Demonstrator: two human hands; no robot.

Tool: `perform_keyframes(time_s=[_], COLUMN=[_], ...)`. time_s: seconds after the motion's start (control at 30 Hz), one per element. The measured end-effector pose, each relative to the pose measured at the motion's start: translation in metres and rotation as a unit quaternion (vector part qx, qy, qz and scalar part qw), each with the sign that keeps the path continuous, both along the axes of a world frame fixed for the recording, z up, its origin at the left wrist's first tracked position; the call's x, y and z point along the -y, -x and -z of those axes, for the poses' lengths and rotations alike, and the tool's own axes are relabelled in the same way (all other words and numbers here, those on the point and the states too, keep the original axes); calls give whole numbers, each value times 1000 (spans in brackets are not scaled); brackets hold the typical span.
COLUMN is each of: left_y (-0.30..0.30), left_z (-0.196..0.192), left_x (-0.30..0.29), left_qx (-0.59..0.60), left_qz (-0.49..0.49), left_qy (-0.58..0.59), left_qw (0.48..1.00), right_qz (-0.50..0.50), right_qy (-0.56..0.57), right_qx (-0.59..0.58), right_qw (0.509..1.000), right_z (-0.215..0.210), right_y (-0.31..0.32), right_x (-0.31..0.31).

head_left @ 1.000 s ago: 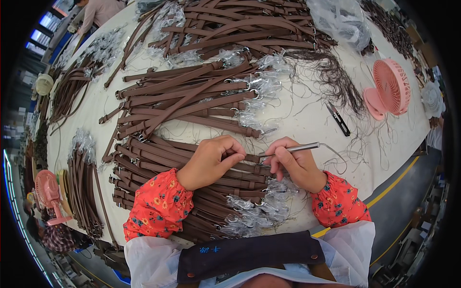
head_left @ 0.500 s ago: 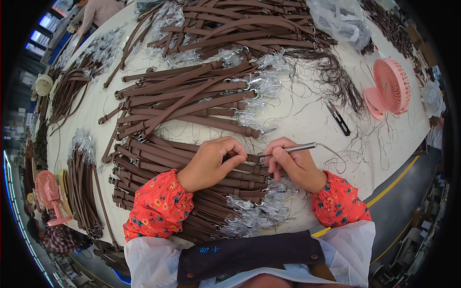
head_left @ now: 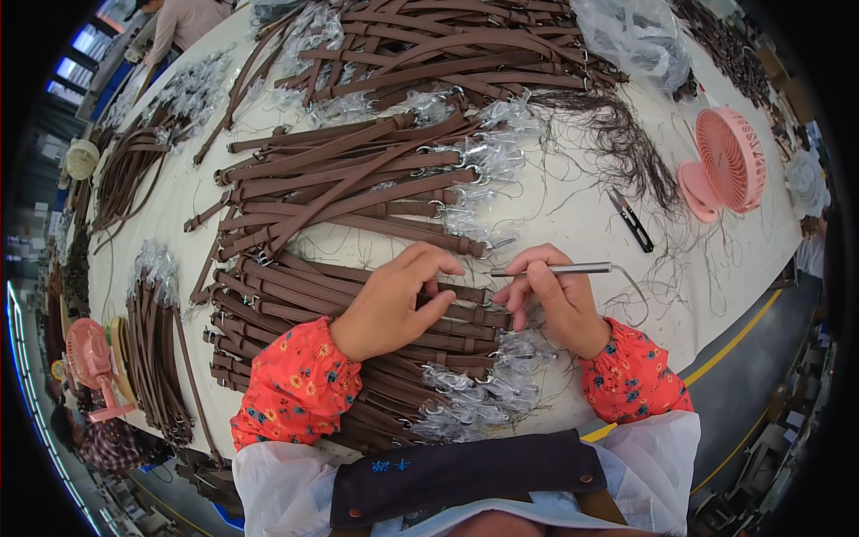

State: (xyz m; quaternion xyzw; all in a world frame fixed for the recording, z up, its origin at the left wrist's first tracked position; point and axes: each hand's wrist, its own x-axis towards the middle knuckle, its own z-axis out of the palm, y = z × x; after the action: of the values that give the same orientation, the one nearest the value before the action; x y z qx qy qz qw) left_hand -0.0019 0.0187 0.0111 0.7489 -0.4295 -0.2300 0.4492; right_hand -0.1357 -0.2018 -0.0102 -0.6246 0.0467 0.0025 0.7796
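Note:
My right hand [head_left: 564, 300] grips a slim metal pen-shaped tool [head_left: 577, 268] between thumb and fingers. The tool lies nearly level, its tip toward my left hand, and a thin grey cord [head_left: 632, 285] trails from its back end. Over the near bundle of brown leather straps [head_left: 295, 291] hovers my left hand [head_left: 391, 300], thumb and forefinger apart with nothing visible between them. A strap end [head_left: 470, 294] shows just past its fingers. Metal clasps in clear plastic wrap [head_left: 479, 394] cap the right ends of these straps.
More brown straps [head_left: 340, 192] lie beyond my hands, with another heap [head_left: 447, 45] at the back. To the right are black-handled thread snips [head_left: 632, 222], a tangle of dark threads [head_left: 617, 143] and a pink fan [head_left: 727, 161]. A second pink fan [head_left: 89, 358] stands far left.
My left thumb and forefinger have parted from their pinch near the strap end. My right hand has drawn the tool slightly right, away from the strap, and levelled it.

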Motion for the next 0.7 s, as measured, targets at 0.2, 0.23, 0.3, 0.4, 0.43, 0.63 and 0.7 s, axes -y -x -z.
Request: perform_keyframes(time_s=[0.2, 0.23, 0.3, 0.4, 0.43, 0.63, 0.7], left_y=[7, 8, 9, 6, 5, 3, 2], left_z=[8, 8, 9, 10, 11, 14, 15], left_x=[3, 3, 3, 4, 5, 5, 5], left_qx=[154, 164, 173, 155, 143, 82, 87], left_qz=[47, 47, 45, 46, 47, 44, 46], left_qy=[-13, -13, -4, 3, 4, 6, 13], left_qw=[987, 985, 984, 987, 989, 996, 995], right_qz=[-23, -35, -53, -70, -74, -87, -89], right_qy=[17, 23, 29, 30, 30, 39, 42], right_qx=[-11, -23, -41, -47, -44, -46, -47], right_qw=[1000, 999, 997, 996, 996, 994, 994], right_z=[-3, -7, -10, -10, -10, -10, -10], right_y=[0, -1, -1, 0, -1, -1, -2], right_x=[1, 2, 2, 1, 1, 1, 1])
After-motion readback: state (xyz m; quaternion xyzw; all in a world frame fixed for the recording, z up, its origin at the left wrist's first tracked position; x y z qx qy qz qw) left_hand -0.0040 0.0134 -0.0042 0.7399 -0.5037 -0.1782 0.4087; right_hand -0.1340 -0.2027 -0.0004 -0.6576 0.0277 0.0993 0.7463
